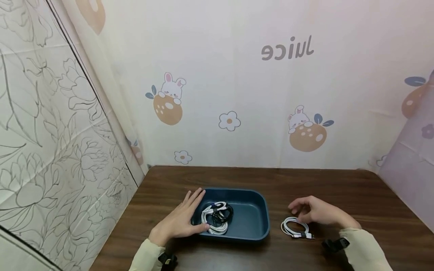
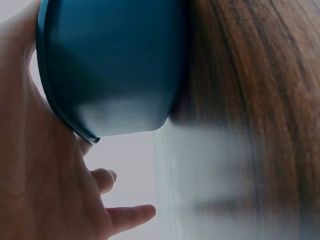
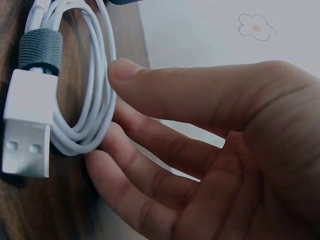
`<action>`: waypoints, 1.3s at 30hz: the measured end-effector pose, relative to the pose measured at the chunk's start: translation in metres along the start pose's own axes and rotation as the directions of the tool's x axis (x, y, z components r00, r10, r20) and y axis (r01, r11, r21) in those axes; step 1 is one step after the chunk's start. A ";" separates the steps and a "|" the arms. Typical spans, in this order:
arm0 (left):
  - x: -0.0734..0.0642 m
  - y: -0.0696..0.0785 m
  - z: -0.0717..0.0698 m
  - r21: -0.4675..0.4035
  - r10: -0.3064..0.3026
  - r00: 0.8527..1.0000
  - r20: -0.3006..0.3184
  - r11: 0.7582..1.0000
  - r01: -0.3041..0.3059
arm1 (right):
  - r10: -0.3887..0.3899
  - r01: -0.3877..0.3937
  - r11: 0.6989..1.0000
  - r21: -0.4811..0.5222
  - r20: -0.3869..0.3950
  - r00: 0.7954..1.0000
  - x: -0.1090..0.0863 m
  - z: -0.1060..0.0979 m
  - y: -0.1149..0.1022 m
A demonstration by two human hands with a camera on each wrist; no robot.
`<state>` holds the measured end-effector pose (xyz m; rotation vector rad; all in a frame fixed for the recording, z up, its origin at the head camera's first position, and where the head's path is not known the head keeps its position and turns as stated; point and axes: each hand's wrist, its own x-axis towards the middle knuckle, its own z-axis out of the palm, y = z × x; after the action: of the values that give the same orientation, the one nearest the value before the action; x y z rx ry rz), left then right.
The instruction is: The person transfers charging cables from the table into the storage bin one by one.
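My left hand (image 1: 184, 218) spreads over the left end of a dark blue tray (image 1: 251, 216), thumb along the front rim and fingers reaching toward the back corner. From the left wrist view, the palm lies along the tray's (image 2: 115, 65) rim with the outer fingers extended past it. Inside the tray, at its left, sit a coiled white cable (image 1: 219, 229) and a coiled black cable (image 1: 224, 213). Right of the tray, my right hand (image 1: 318, 210) hovers at a white USB cable (image 1: 295, 229) coiled on the table. Its loosely bent fingertips (image 3: 125, 70) are right at the coil's edge.
The brown wooden table (image 1: 285, 259) ends at a pale patterned wall cloth (image 1: 230, 150) behind. A floral-printed panel (image 1: 68, 150) stands on the left. A dark strap (image 3: 41, 50) binds the white coil beside its USB plug (image 3: 27, 125).
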<state>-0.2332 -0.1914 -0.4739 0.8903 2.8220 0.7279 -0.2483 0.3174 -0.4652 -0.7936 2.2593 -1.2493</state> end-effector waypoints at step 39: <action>-0.002 0.003 0.001 0.002 -0.010 1.000 0.002 1.000 0.010 | -0.024 0.024 0.998 0.051 -0.005 1.000 -0.002 0.007 0.001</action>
<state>-0.2300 -0.1895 -0.4738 0.8759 2.8241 0.7220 -0.2425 0.3152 -0.4687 -0.8020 2.2183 -1.3153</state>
